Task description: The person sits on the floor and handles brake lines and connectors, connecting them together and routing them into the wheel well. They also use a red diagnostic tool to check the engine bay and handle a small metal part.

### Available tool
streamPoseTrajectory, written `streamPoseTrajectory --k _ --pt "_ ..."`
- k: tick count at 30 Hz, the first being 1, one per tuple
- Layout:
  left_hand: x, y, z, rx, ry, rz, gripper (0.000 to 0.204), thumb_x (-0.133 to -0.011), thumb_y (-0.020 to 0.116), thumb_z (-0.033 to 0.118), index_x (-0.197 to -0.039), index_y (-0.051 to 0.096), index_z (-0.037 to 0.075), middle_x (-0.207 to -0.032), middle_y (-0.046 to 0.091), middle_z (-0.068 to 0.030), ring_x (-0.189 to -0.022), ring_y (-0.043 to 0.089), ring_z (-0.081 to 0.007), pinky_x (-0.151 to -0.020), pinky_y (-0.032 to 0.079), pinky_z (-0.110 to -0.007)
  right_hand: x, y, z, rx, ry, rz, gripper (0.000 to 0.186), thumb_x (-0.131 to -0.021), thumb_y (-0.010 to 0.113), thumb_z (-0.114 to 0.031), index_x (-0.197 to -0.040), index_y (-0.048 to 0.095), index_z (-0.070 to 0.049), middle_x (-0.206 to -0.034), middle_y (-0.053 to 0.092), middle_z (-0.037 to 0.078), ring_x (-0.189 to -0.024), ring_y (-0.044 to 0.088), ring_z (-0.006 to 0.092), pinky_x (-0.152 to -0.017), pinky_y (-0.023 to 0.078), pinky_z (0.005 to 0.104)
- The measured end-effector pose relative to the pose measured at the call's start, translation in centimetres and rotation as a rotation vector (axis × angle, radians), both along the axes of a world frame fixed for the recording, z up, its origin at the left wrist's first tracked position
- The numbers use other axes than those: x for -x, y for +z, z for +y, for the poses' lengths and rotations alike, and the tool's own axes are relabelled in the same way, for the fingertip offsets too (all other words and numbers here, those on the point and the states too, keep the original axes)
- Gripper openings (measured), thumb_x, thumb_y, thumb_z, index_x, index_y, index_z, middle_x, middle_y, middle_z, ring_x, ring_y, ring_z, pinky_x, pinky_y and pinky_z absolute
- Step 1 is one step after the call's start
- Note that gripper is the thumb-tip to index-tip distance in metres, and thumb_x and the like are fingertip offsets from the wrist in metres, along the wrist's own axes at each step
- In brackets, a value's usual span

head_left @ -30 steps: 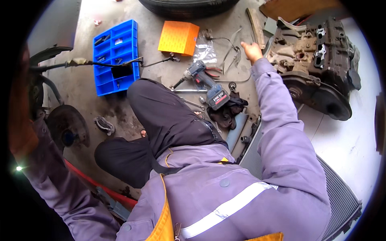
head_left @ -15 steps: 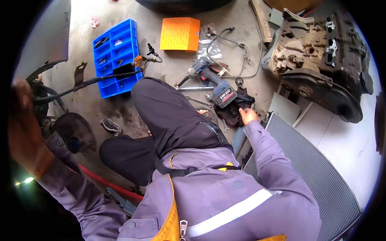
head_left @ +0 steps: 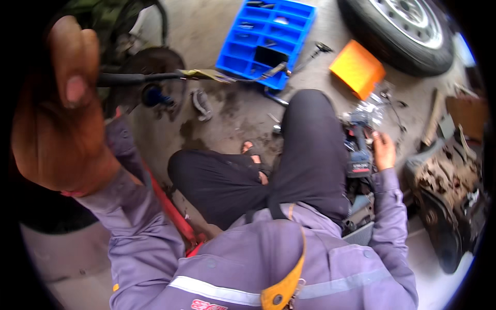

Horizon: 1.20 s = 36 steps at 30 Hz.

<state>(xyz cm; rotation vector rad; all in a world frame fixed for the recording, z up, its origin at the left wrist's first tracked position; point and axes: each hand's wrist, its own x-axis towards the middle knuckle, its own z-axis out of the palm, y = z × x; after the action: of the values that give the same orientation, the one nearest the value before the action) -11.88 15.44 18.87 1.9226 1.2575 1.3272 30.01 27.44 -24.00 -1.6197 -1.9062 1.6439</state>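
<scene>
My left hand (head_left: 67, 119) is raised large at the left, its fingers curled inward. A black cable (head_left: 139, 78) with a metal bracket (head_left: 209, 76) runs out from beside it. Whatever lies inside those fingers is hidden. At the right, my right hand (head_left: 383, 150) reaches down close beside a blue-black cordless impact wrench (head_left: 360, 147). Its fingers look stretched out and slightly apart, though blurred, with nothing visible in them. Behind the cable is a brake disc with a hub (head_left: 165, 95).
A blue compartment tray (head_left: 266, 39) with small parts lies ahead. Further right are an orange box (head_left: 356, 70), a wheel (head_left: 400, 36) and an engine block (head_left: 447, 191). A red bar (head_left: 173, 212) runs past my left arm. One radiator edge (head_left: 359, 235) shows near my right sleeve.
The view has swung left, shifting the scene rightward. My right hand has moved from the black cloth to beside the impact wrench. My left hand now appears larger, with its fingers curled.
</scene>
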Motion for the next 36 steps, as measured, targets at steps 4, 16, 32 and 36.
streamPoseTrajectory --k 4,16,32,36 --pt "-4.0 -1.1 -7.4 0.087 0.345 -0.254 0.034 -0.102 0.042 0.019 -0.124 0.052 -0.005 -0.065 0.042 0.0001 -0.055 0.030 -0.0094 -0.061 0.030 -0.025 10.9 5.9 4.2 -0.181 0.074 0.320 0.026 -0.100 0.058 -0.022 -0.109 0.067 0.000 -0.072 0.052 -0.005 -0.060 0.042 0.0033 -0.053 0.032 0.0205" --pt "-3.8 -4.1 -14.2 -0.066 0.635 -0.649 0.028 -0.108 0.035 0.016 -0.114 0.049 -0.007 -0.106 0.058 -0.0125 -0.049 0.035 -0.0084 -0.040 0.028 -0.023 27.7 12.8 -15.7 0.016 1.254 0.782 0.065 -0.075 0.070 -0.023 -0.135 0.051 -0.006 -0.121 0.061 0.019 -0.118 0.056 0.0349 -0.099 0.047 0.0422" --pt "-5.2 -11.7 -5.6 0.220 0.506 -0.805 0.045 -0.099 0.051 0.006 -0.141 0.036 -0.002 -0.095 0.069 -0.0227 -0.043 0.045 -0.0076 -0.040 0.034 -0.019 21.0 8.6 -14.0 0.057 1.116 0.668 0.022 -0.089 0.066 -0.024 -0.103 0.068 -0.007 -0.097 0.066 0.016 -0.094 0.063 0.0371 -0.082 0.050 0.0434" --pt "-3.2 -14.5 1.5 0.437 0.362 -0.823 0.046 -0.099 0.054 0.010 -0.141 0.038 -0.002 -0.096 0.069 -0.0208 -0.044 0.046 -0.0081 -0.041 0.034 -0.018 18.4 9.7 -13.1 -0.051 0.996 0.540 0.024 -0.090 0.064 -0.027 -0.101 0.066 -0.006 -0.090 0.064 0.015 -0.092 0.063 0.0353 -0.079 0.050 0.0440"
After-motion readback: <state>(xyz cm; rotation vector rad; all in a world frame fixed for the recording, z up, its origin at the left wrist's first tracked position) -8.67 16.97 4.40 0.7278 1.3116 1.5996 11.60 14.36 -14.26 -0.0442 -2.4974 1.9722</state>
